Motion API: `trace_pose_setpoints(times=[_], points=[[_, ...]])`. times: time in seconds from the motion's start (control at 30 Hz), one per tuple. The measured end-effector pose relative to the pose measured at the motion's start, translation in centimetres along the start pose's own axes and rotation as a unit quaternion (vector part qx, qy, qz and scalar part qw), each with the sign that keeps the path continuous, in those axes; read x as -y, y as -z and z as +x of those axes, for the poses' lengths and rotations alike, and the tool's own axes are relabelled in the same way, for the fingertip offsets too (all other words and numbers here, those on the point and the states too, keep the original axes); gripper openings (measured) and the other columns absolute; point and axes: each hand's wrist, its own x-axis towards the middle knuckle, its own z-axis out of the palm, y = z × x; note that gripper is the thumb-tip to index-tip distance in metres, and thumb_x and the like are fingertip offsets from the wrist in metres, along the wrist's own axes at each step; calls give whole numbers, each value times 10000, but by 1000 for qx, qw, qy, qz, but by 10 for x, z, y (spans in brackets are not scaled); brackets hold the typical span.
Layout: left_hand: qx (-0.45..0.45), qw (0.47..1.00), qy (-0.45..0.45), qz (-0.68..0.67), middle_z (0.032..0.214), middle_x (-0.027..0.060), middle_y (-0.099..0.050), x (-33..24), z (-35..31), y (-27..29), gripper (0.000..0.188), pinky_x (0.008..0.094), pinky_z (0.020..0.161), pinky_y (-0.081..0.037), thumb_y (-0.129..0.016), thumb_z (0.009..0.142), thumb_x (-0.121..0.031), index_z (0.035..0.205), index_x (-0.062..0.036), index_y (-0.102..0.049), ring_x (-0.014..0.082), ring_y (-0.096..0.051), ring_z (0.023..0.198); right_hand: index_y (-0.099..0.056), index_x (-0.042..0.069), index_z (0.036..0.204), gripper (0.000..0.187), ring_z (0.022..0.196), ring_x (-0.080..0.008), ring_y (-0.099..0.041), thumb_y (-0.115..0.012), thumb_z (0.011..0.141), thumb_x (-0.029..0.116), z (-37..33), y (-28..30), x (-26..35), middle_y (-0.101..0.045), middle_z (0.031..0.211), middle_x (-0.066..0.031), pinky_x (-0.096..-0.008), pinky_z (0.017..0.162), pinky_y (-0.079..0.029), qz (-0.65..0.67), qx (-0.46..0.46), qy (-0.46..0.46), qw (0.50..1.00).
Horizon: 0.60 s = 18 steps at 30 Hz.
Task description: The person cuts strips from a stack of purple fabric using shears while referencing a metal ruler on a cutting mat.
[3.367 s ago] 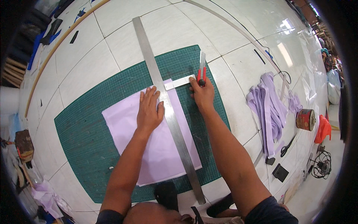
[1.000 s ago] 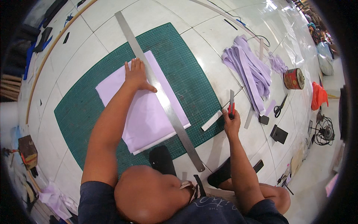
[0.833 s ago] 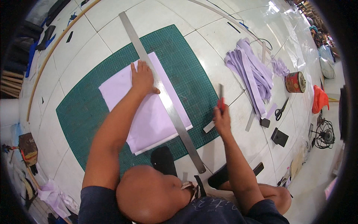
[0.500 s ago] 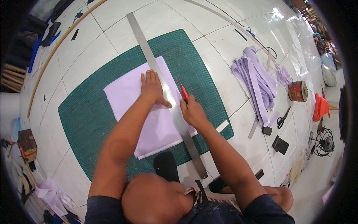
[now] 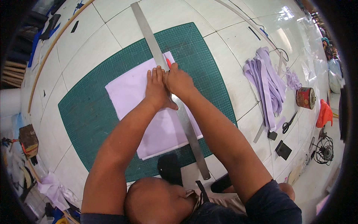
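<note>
Folded lilac fabric lies on a green cutting mat. Across the fabric's right part runs a long metal ruler, reaching past the mat at both ends. My left hand presses flat on the fabric and the ruler, fingers stretched forward and thumb across the metal. Closed around a red utility knife, my right hand is at the ruler's right edge near the fabric's far end, beside my left fingers. Only the knife's red front part shows; its blade tip is too small to make out.
To the right on the tiled floor lie bundled lilac strips, a red tin, black scissors and a black square piece. A curved wooden strip lies at the left. A wooden block stands at the left edge.
My right hand with the knife has moved forward and left, up against the ruler by my left hand. My left hand stays pressed on the ruler. The view has shifted slightly.
</note>
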Motion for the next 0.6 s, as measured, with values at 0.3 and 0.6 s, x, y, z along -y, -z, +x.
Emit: trace_pose_setpoints(times=[0.3, 0.6], points=[[6, 1000, 9, 11, 1605, 287, -180, -6, 6, 4, 1503, 562, 1216, -61, -798, 481, -785, 1553, 58, -166, 433, -150, 1507, -446, -51, 1148, 484, 972, -495, -665, -476, 989, 406, 13, -4, -8, -668, 1002, -336, -541, 850, -532, 53, 12, -47, 997], [26, 999, 26, 26, 1600, 320, -153, -6, 5, 8, 1556, 561, 1222, -74, -782, 468, -805, 1515, 147, -135, 427, -156, 1510, -417, 7, 1138, 326, 916, -496, -667, -536, 955, 248, -116, -12, -44, -675, 949, -321, -573, 824, -520, 13, 96, -96, 991]])
